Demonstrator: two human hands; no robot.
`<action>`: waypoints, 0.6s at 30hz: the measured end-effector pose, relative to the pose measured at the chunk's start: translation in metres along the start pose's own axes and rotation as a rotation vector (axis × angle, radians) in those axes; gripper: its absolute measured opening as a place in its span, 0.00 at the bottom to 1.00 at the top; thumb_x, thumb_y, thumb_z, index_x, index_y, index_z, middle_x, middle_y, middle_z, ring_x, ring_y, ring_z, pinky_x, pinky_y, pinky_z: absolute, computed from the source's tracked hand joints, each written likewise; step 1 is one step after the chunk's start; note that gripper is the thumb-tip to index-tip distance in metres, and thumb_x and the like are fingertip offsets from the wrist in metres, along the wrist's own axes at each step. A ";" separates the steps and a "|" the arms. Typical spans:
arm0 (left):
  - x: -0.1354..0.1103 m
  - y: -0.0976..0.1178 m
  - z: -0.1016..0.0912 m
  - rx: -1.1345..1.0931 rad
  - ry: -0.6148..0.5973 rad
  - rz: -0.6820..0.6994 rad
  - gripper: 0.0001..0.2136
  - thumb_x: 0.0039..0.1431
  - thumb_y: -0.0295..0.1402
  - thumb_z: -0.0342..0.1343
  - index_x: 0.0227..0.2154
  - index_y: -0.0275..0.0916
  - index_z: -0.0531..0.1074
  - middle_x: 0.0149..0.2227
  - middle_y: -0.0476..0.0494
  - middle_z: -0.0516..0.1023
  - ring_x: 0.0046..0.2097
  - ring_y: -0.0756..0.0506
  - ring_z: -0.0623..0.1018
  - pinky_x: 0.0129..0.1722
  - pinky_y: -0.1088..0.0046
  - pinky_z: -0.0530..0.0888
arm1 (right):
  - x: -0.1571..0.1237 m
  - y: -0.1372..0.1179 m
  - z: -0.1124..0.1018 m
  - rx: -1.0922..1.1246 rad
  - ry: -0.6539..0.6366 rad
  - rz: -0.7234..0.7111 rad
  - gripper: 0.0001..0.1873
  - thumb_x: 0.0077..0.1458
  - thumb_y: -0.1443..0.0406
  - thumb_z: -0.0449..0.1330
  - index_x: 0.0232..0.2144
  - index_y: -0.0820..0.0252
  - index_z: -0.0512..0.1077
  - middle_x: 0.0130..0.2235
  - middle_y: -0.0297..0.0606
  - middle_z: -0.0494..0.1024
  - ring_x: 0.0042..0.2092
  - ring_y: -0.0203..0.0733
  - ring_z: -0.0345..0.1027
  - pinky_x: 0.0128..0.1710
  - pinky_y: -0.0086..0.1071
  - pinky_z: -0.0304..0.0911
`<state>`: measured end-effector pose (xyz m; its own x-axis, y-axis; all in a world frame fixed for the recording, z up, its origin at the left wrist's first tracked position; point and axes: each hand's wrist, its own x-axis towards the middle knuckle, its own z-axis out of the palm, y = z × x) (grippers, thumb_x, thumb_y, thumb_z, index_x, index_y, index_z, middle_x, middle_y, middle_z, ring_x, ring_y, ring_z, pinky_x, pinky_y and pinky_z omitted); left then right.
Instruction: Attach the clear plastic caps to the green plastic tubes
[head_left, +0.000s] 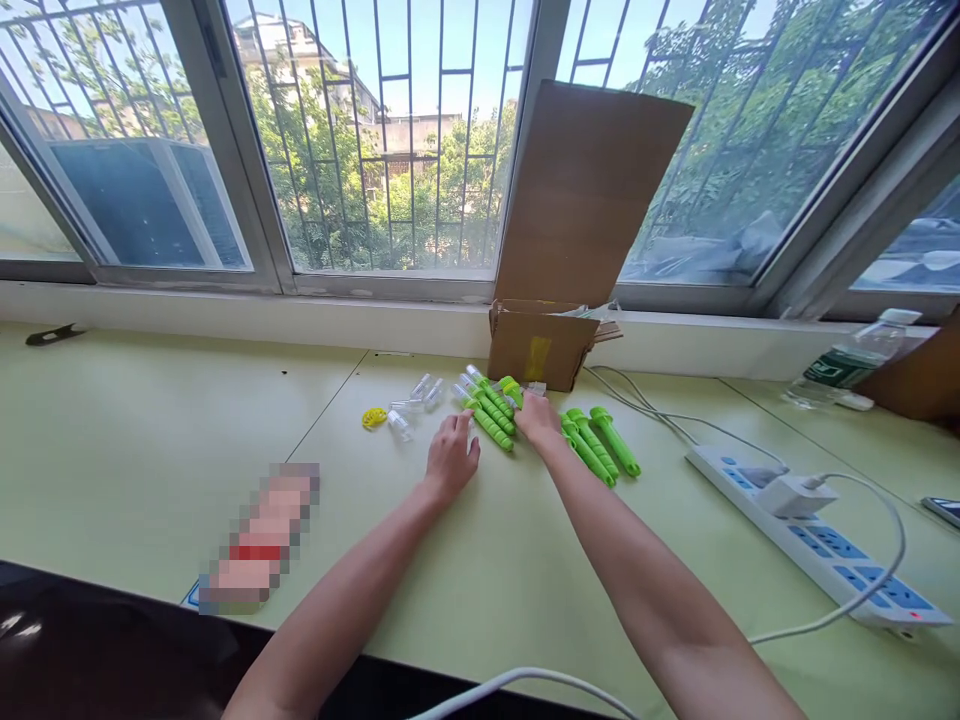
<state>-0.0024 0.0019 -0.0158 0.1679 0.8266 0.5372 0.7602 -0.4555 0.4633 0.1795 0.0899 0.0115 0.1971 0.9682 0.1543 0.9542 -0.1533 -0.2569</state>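
Two bare arms, two bare hands.
The left forearm (pixel 356 590) and the right forearm (pixel 630 555) are uncovered as far as the near edge of the view, slender and smooth in outline, broad at the near end and tapering to narrow wrists. The left hand (pixel 452 457) is ungloved and slim, with a rounded back, a short thumb on its right side and slender fingers. The right hand (pixel 537 417) is bare too, its back smooth; its fingertips are too small and hidden to make out.
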 end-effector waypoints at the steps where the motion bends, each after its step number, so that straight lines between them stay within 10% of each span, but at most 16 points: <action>1: 0.000 0.000 0.000 0.001 0.001 0.000 0.19 0.56 0.29 0.48 0.52 0.41 0.56 0.46 0.39 0.67 0.47 0.42 0.69 0.45 0.64 0.69 | 0.000 0.001 0.000 -0.001 -0.002 0.002 0.17 0.52 0.69 0.53 0.46 0.61 0.69 0.42 0.51 0.75 0.43 0.51 0.70 0.37 0.36 0.61; 10: 0.000 0.000 0.002 0.001 0.002 0.000 0.20 0.56 0.29 0.48 0.52 0.41 0.56 0.46 0.39 0.67 0.48 0.42 0.68 0.45 0.64 0.69 | -0.001 0.005 -0.001 0.006 0.022 0.029 0.13 0.52 0.67 0.54 0.40 0.64 0.72 0.40 0.52 0.75 0.42 0.51 0.69 0.37 0.36 0.61; 18: 0.002 0.000 0.001 0.027 0.004 -0.003 0.19 0.57 0.27 0.46 0.52 0.40 0.57 0.46 0.39 0.67 0.47 0.42 0.69 0.44 0.64 0.68 | -0.025 0.001 0.004 0.185 0.344 -0.080 0.16 0.55 0.60 0.52 0.40 0.65 0.71 0.39 0.48 0.75 0.41 0.47 0.68 0.41 0.33 0.58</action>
<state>-0.0016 0.0036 -0.0155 0.1628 0.8268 0.5384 0.7773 -0.4436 0.4462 0.1746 0.0660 0.0032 0.2176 0.8479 0.4835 0.9190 -0.0111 -0.3941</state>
